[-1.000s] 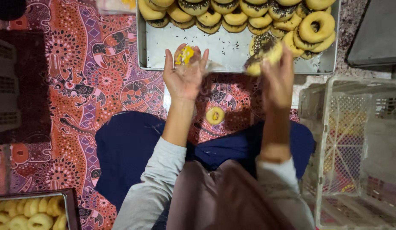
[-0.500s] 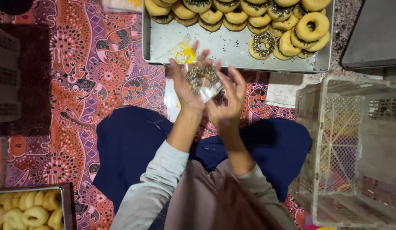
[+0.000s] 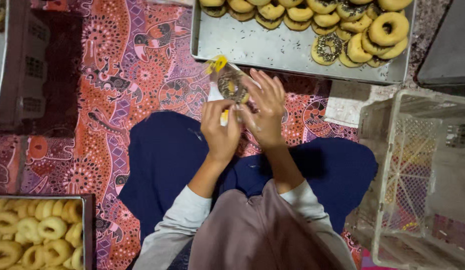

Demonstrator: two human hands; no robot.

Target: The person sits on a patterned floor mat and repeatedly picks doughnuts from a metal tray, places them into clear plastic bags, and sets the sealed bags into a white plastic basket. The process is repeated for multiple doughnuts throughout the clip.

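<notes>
My left hand (image 3: 220, 129) and my right hand (image 3: 265, 107) are held together above my lap, both gripping a clear plastic bag (image 3: 227, 82) with a yellow mark. Inside the bag sits a doughnut with dark sprinkles (image 3: 232, 86). My left fingers pinch the bag's lower edge, while my right fingers close around its right side. Just beyond my hands lies a metal tray (image 3: 262, 47) with several doughnuts (image 3: 387, 27) piled along its far and right sides, some plain, some with sprinkles.
A patterned red and purple cloth (image 3: 117, 75) covers the floor. A second tray of plain doughnuts (image 3: 37, 232) sits at the lower left. A white plastic crate (image 3: 417, 180) stands at the right. Dark crates (image 3: 37, 65) line the left edge.
My right hand left the tray with a sprinkled doughnut and met my left hand; the doughnut now sits inside the bag. Both hands have drawn closer to my body.
</notes>
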